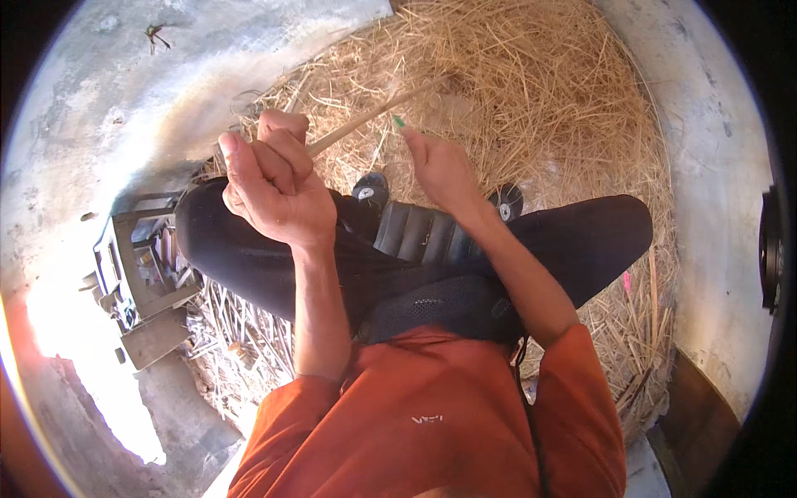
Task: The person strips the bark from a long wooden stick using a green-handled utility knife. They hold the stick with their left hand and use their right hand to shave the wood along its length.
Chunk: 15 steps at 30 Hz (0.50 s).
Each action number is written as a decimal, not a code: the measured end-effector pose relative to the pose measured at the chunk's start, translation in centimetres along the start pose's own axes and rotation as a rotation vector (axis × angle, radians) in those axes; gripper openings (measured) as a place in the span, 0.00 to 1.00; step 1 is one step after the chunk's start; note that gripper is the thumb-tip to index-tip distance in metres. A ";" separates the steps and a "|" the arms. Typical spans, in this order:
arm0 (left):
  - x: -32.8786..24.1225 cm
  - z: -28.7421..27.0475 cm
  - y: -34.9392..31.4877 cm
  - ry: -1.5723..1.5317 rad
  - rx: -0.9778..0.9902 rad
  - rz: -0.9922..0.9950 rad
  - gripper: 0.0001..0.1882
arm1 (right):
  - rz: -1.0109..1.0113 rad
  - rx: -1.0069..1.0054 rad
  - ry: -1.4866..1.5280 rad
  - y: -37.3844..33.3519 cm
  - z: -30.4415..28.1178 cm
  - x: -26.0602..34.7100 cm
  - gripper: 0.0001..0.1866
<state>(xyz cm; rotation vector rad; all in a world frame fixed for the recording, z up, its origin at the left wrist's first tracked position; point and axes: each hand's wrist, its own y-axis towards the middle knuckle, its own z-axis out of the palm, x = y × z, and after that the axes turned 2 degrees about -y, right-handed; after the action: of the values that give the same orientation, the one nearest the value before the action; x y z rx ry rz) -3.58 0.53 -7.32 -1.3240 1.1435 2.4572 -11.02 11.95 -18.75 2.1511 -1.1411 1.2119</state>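
My left hand [278, 184] is closed, its fingers curled round one end of a long pale strip [365, 121] that looks like split bamboo or cane. From the fist the strip slants up and to the right, over the straw. My right hand [448, 173] is held to the right of the strip, its fingers closed. A small bright green object [399, 121] shows at its fingertips, close below the strip. The rest of that object is hidden, so its kind cannot be told.
Loose straw [531, 66] covers the floor ahead. My crossed legs in black trousers [581, 241] sit behind a dark ribbed pad [423, 232]. Left stands a wooden box-like rack [154, 282] with things inside. Pale walls [706, 166] rise on both sides.
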 end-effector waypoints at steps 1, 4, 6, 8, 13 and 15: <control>0.0 -0.4 0.4 0.012 0.024 0.008 0.26 | -0.006 0.015 -0.017 0.1 -0.2 0.4 0.30; -0.2 0.0 0.8 -0.007 0.047 -0.007 0.27 | -0.032 0.031 -0.024 -0.2 -0.7 2.0 0.32; -0.4 0.6 1.4 -0.036 0.149 -0.037 0.27 | -0.068 0.005 0.031 -0.6 -0.5 3.1 0.33; 0.2 0.4 2.2 -0.071 0.188 -0.061 0.27 | 0.073 -0.015 -0.047 1.1 0.3 -2.7 0.28; 0.1 1.1 1.6 -0.052 0.276 0.005 0.26 | 0.013 -0.063 -0.063 0.6 0.2 -1.8 0.26; 0.0 0.8 1.6 -0.032 0.244 0.030 0.26 | -0.025 -0.058 -0.026 0.2 0.3 0.1 0.26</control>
<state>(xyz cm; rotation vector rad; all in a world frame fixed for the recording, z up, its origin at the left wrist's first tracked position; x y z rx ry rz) -4.78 -0.05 -6.15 -1.2013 1.4110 2.2600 -10.99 11.54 -18.85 2.1376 -1.1432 1.1292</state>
